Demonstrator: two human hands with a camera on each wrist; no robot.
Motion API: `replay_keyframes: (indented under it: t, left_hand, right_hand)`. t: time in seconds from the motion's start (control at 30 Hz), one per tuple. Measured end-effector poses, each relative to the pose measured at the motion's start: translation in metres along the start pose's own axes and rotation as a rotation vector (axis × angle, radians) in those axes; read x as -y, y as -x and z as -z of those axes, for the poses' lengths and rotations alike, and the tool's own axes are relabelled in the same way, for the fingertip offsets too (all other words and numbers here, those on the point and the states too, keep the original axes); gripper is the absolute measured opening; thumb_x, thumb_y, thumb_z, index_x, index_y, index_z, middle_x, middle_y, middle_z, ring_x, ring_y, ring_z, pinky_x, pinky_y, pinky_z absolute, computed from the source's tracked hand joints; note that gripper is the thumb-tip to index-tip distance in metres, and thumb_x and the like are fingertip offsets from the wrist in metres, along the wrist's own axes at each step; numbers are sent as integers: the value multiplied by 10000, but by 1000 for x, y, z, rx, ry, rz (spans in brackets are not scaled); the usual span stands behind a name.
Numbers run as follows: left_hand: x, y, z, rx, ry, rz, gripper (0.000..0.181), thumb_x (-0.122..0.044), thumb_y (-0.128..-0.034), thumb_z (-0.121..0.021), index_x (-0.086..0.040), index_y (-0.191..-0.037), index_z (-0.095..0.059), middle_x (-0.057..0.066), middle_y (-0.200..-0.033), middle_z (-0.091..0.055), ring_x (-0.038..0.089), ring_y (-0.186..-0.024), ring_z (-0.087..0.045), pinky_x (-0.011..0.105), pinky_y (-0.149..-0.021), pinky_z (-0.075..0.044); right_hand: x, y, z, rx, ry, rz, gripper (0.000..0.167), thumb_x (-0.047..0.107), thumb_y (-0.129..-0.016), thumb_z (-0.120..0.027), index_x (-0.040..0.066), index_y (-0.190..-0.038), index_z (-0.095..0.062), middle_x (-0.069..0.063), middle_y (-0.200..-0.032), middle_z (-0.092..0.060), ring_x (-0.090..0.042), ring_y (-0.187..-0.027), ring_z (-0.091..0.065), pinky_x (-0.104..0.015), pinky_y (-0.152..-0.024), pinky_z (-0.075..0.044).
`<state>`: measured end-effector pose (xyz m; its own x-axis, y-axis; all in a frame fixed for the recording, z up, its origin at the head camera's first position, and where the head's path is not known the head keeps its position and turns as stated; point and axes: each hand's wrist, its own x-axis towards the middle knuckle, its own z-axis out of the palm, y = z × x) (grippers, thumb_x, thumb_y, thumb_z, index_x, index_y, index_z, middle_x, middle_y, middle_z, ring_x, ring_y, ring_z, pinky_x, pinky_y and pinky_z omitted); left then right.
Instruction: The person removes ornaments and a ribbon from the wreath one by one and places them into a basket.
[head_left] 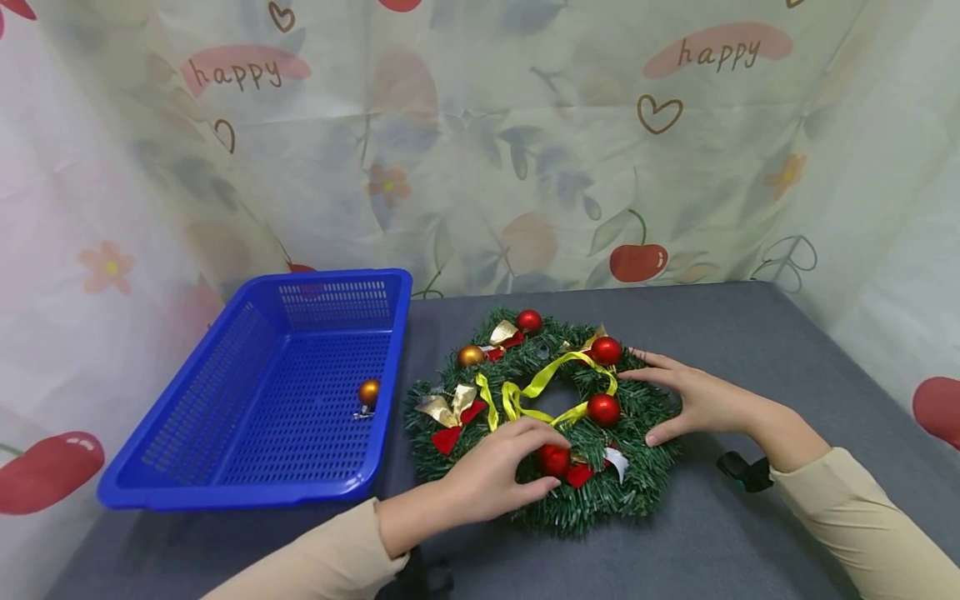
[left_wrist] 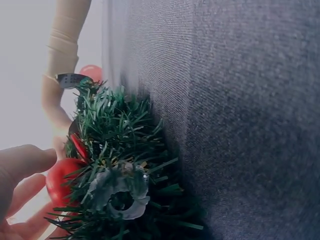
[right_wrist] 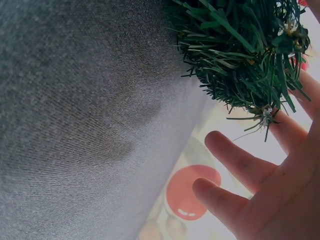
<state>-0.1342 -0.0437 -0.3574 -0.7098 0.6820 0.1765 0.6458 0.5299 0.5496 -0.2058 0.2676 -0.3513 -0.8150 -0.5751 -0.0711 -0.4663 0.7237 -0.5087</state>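
Observation:
A green Christmas wreath [head_left: 637,483] lies on the grey table, trimmed with red balls, a gold ball [head_left: 471,356], gold and red bows and a yellow ribbon [head_left: 540,379]. My left hand [head_left: 498,471] is at its near side, thumb and fingers curved round a red ball [head_left: 555,460]. The left wrist view shows the thumb close against that same red ball [left_wrist: 62,181], beside a clear ring-shaped piece [left_wrist: 122,192] in the needles. At the wreath's right edge, my right hand [head_left: 701,404] has its fingers spread, some touching the needles [right_wrist: 240,55].
Left of the wreath stands a blue plastic basket [head_left: 262,500]; a gold ball [head_left: 369,392] with a small clip lies inside near its right wall. Behind the table hangs a printed curtain [head_left: 480,167], with more cloth at both sides.

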Motion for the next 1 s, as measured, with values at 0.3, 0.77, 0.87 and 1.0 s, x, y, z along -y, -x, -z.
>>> replay_keyframes:
  t: [0.3, 0.77, 0.87, 1.0]
  left_hand:
    - [3, -2, -2, 16, -23, 27, 328, -201, -881, -646, -171, -1204, -598, 2, -1228, -574, 131, -1122, -562, 252, -934, -480]
    - [6, 4, 9, 5, -10, 22, 312, -161, -865, -651, -136, -1175, -629, 20, -1166, -612, 137, -1051, -596, 245, -879, -500]
    - [5, 6, 12, 17, -7, 33, 315, -166, -866, -646, -140, -1180, -629, 5, -1151, -613, 117, -1015, -596, 210, -843, -497]
    - [5, 9, 16, 27, -10, 41, 317, -170, -862, -650, -142, -1177, -630, 1, -1136, -614, 108, -987, -590, 196, -812, -495]
  right_hand:
    - [0, 0, -1, 0, 3, -6, 819, 482, -694, -767, 144, -1374, -460, -256, -1515, -187, -515, -1332, -255, -664, -942, -349]
    - [0, 1, 0, -4, 10, 0, 824, 485, -689, -770, 138, -1371, -464, -250, -1515, -192, -509, -1333, -260, -665, -947, -346]
    - [0, 0, -1, -7, 9, 0, 825, 492, -689, -767, 140, -1371, -465, -249, -1516, -193, -506, -1334, -262, -662, -950, -347]
    - [-1, 0, -1, -8, 10, 3, 820, 492, -691, -765, 145, -1371, -466, -250, -1516, -192, -508, -1334, -260, -662, -949, -347]
